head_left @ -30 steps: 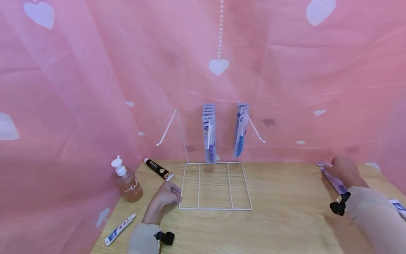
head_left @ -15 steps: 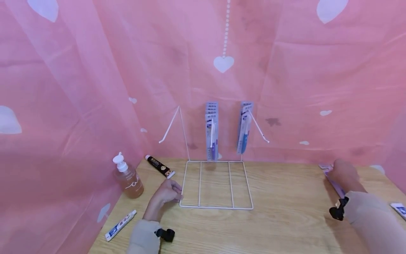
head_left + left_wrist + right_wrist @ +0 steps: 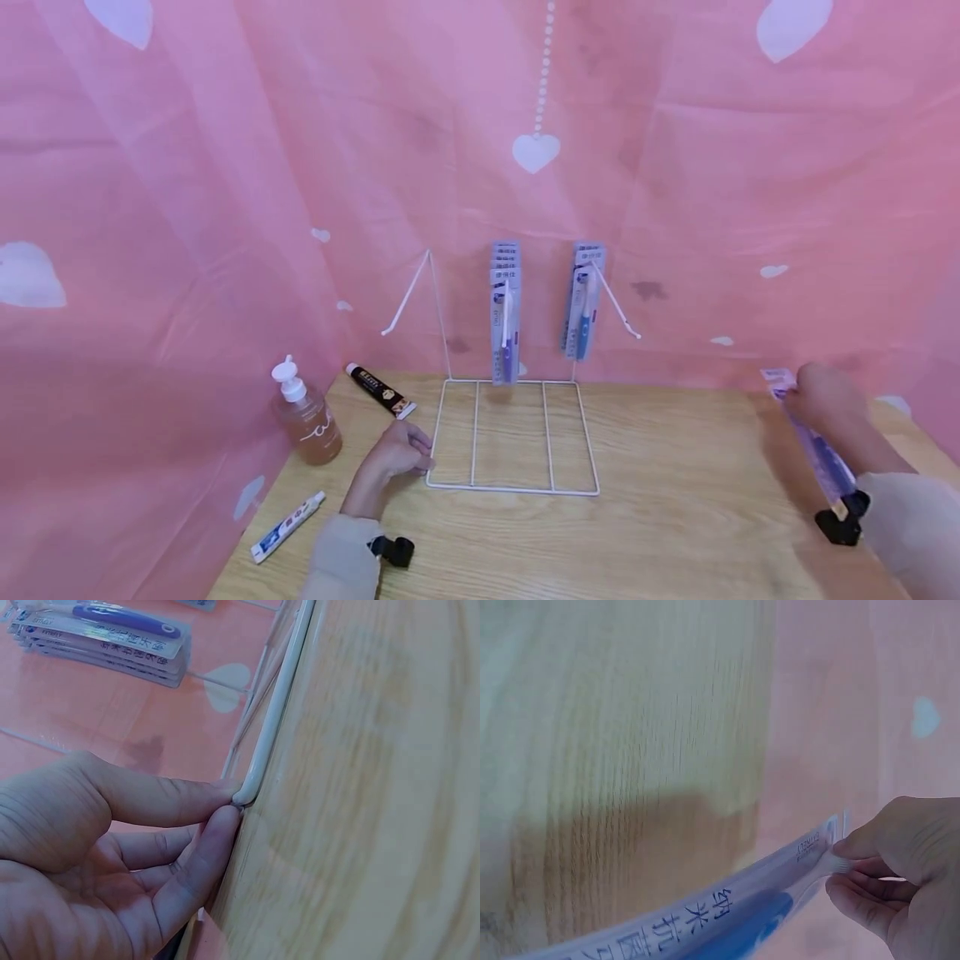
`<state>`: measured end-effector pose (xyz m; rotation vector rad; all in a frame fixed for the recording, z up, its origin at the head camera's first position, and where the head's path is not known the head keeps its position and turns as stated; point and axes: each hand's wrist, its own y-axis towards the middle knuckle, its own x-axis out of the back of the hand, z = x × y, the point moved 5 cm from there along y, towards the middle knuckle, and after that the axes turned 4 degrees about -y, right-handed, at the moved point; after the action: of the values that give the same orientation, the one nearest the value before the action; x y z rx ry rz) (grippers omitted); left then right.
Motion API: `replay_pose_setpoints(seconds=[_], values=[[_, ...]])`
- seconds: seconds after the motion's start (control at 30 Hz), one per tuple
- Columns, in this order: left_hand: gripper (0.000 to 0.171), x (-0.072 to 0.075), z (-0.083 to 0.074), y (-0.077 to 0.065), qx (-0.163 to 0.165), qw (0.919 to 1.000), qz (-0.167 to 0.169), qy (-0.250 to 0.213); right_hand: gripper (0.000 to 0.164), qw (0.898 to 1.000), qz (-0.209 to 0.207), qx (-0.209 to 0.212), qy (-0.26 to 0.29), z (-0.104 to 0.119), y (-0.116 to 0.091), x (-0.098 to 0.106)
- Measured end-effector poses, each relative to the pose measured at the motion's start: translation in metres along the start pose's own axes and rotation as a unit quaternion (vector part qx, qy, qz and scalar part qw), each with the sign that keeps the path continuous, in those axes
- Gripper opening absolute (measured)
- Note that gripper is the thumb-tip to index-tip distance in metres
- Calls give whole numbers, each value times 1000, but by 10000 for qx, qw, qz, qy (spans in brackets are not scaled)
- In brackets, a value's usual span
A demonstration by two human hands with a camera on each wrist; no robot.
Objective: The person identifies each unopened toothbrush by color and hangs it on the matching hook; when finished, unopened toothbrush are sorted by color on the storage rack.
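My left hand (image 3: 393, 450) pinches the front left corner of a white wire display rack (image 3: 517, 490) between thumb and finger; the left wrist view shows this pinch (image 3: 225, 802) close up. At the far right, my right hand (image 3: 832, 412) grips a packaged toothbrush (image 3: 825, 467) near its top end. In the right wrist view this clear pack (image 3: 705, 922) shows a blue handle and printed characters, and slants above the table. Several packaged toothbrushes (image 3: 505, 333) hang on the rack's middle hook, and more packs (image 3: 581, 312) on its right hook. The left hook (image 3: 407, 296) is bare.
A pump bottle (image 3: 311, 425) of amber liquid stands at the left edge of the wooden table (image 3: 675, 500). A black toothpaste tube (image 3: 381, 390) lies behind my left hand, and a white tube (image 3: 288, 527) lies nearer. Pink cloth (image 3: 712, 208) rises behind the table.
My right hand has raised the packaged toothbrush from the table, and more of the pack shows. My left hand stays at the rack's corner. The head view has shifted slightly.
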<state>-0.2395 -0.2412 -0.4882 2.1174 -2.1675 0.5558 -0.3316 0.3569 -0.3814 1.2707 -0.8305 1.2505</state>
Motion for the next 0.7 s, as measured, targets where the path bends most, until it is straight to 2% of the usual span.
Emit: replay_pose_setpoints(seconds=[0.13, 0.23, 0.47, 0.7], values=[[26, -2, 0, 3, 33, 10000, -37, 12, 27, 9988, -432, 206, 70, 21, -10, 15], [25, -4, 0, 5, 7, 10000, 1, 23, 31, 9958, -846, 349, 45, 42, -15, 34], [26, -4, 1, 6, 30, 10000, -27, 19, 24, 9861, -1473, 768, -86, 107, -28, 76], [27, -1, 3, 2, 56, 9999, -39, 119, 19, 9668, -2244, 1218, 108, 168, -50, 103]])
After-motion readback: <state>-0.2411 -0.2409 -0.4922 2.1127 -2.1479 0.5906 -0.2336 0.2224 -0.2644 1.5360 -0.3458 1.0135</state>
